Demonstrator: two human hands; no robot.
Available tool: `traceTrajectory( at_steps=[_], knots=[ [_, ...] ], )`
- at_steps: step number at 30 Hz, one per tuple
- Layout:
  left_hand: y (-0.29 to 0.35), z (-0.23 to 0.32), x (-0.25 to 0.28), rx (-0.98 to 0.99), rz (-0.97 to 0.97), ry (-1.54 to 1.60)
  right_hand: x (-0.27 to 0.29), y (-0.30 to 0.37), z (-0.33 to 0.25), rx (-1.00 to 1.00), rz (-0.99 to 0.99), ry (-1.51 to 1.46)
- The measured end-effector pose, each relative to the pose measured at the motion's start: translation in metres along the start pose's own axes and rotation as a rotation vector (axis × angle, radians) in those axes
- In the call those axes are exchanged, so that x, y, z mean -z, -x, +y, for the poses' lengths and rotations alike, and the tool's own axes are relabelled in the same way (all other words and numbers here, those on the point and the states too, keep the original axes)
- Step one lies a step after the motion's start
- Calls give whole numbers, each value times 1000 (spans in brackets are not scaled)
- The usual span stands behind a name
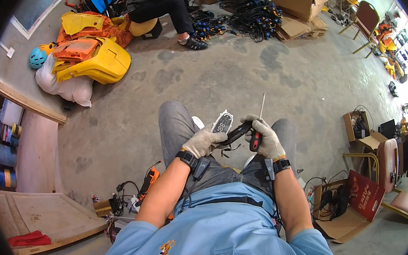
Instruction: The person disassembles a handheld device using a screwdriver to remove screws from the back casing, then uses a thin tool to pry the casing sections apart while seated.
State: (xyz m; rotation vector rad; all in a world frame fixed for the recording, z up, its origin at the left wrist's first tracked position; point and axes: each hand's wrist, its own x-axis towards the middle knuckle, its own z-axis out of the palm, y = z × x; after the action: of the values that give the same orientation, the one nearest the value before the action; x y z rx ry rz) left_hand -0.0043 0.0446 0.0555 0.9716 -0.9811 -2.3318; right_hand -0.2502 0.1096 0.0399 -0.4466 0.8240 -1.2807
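Both of my hands wear pale knit work gloves and are held over my lap. My left hand (205, 143) is closed on one end of a black curved plastic part (236, 133). Beside its fingers, a white-framed display panel (222, 122) with a dark face shows above my thigh; whether the fingers grip it too I cannot tell. A screwdriver (255, 141) with a red and black handle is in my right hand (269, 139), its thin shaft pointing away from me. The right fingers also touch the black part's far end. Short dark wires (229, 150) hang below it.
Yellow and orange plastic shells (97, 60) are piled at the far left, near a seated person (162, 0). Bundled black cables (256, 17) and cardboard boxes (294, 3) lie ahead. An open carton (344, 224) and a chair (389, 167) stand right; an orange tool (148, 183) lies left.
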Motion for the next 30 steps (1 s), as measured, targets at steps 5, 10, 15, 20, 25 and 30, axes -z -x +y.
traceTrajectory(
  at_steps=[5, 10, 15, 20, 25, 30],
  knots=[
    [0, 0, 2, 16, -20, 27, 4, -2, 0, 2, -105, -137],
    [-6, -3, 7, 24, -86, -54, 9, -3, 5, -13, 9, -53],
    [-7, -1, -1, 71, -35, 61, 1, 1, 0, -56, 79, 47],
    [-4, -1, -1, 31, -89, 10, -7, 0, 2, -120, 56, 216],
    [-5, -3, 4, 104, -195, 3, -11, -2, 6, -117, 26, 317],
    [-13, -19, 16, 87, -214, -8, -19, 1, 7, -108, 88, 282]
  ],
)
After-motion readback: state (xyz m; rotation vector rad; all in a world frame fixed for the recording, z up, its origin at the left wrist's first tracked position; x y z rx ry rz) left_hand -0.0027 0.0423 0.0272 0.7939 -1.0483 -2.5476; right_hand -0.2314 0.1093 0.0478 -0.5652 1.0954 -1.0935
